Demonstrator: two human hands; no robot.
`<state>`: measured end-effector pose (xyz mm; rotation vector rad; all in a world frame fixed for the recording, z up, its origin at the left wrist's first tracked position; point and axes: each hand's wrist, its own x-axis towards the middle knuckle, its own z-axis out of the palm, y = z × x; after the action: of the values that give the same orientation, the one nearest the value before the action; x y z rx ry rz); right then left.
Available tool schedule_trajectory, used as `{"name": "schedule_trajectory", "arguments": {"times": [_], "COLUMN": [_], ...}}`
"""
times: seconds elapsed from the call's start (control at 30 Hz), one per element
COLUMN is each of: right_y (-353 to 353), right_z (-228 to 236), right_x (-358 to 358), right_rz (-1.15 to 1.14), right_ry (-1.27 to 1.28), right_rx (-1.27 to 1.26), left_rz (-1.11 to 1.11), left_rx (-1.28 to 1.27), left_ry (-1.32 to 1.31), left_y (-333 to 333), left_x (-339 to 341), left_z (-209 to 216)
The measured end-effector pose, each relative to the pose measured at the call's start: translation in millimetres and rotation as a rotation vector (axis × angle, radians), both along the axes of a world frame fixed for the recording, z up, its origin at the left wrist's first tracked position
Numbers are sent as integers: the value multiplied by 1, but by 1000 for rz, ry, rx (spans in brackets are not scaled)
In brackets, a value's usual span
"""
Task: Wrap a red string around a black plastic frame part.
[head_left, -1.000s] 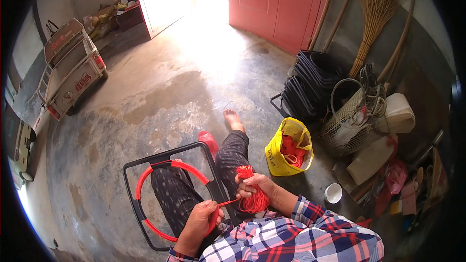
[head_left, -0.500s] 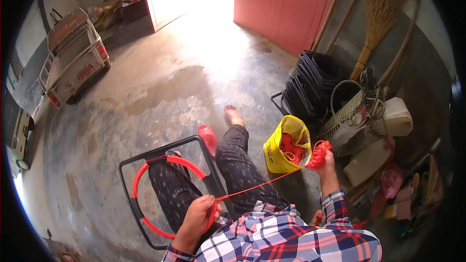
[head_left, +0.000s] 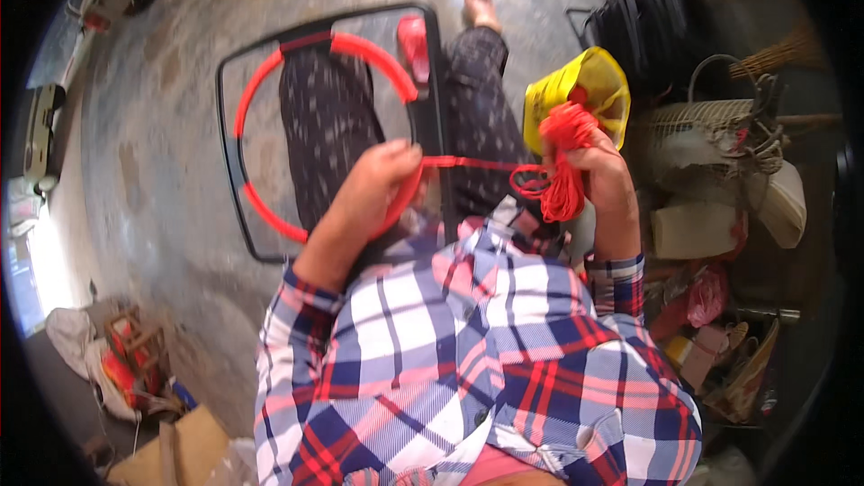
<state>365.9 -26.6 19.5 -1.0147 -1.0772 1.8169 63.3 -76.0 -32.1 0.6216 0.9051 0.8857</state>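
A black square frame (head_left: 438,90) with a round ring inside rests across my left leg. Red cord is wrapped around several stretches of the ring (head_left: 376,58), with black gaps between them. My left hand (head_left: 382,171) is closed on the ring's right side, thumb and fingers pinching the wrapped cord there. From it a taut red strand runs right to my right hand (head_left: 601,162), which grips a looped bundle of red cord (head_left: 563,189). Some loops dangle below that hand. Just behind the bundle stands a yellow bag (head_left: 551,94) with red material inside.
A red slipper (head_left: 413,43) and my bare foot (head_left: 482,9) are on the concrete floor. Stacked black frames (head_left: 643,31), a wire basket (head_left: 693,130) and a straw broom (head_left: 778,54) stand at the right. A small wooden stool (head_left: 135,342) is at the lower left.
The view has tilted down toward my lap. My right hand has come nearer my left with the cord bundle, shortening the strand between them. My left hand stays at the ring.
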Motion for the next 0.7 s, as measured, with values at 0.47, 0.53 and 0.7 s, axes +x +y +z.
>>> {"name": "schedule_trajectory", "arguments": {"times": [0.47,0.53,0.7], "right_y": [8,7,21], "right_z": [-44,-45,-37], "right_x": [-102,-103,-95], "right_rz": [512,466,475], "right_ry": [-895,-615,-490], "right_rx": [694,499,530], "left_rz": [218,122,237], "left_rx": [-97,-84,-77], "left_ry": [-246,-212,-213], "left_y": [0,1,-3], "left_x": [14,7,8], "left_z": [11,7,-12]}}
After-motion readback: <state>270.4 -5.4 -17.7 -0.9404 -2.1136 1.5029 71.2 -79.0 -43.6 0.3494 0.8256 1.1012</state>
